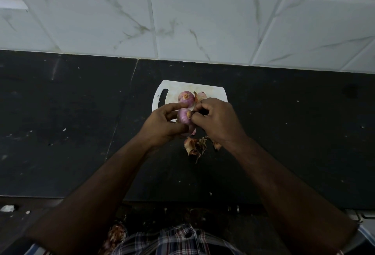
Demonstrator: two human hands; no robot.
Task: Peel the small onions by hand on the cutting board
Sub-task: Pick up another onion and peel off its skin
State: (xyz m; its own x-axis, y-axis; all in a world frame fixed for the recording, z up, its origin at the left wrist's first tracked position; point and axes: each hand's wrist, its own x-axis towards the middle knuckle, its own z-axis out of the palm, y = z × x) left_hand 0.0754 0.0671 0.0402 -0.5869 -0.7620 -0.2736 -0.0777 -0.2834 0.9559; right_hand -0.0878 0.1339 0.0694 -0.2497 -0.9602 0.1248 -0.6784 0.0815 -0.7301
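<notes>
The left hand [162, 124] cups a small onion [184, 115], its fingers curled round the bulb from the left and below, thumb lying across the top. The right hand [215, 118] meets it from the other side, fingertips bunched and pinching at the tan stub end of that onion (whether they grip loose skin or the stub itself cannot be told). The bulb is purple and glossy, held over the near edge of the cutting board [160, 95], with its stub end turned to the right toward the right hand, so its stem-to-root axis runs roughly left to right.

The white cutting board lies on the black counter [60, 122] near the back wall, its handle slot at the left end. On it, toward the middle, sits a second onion [186, 97], purple, with its tan stub facing up toward the camera. Just beside that, at the right, a third onion [200, 96] shows pale with a papery flap, partly hidden behind the right hand.

Off the board's near edge, on the counter beneath the hands, lies a small heap of dry brown onion skins [194, 146]. Behind the counter rises a wall of white marbled tiles [203, 21]. At the bottom, a checked shirt [178, 240] shows between the forearms.
</notes>
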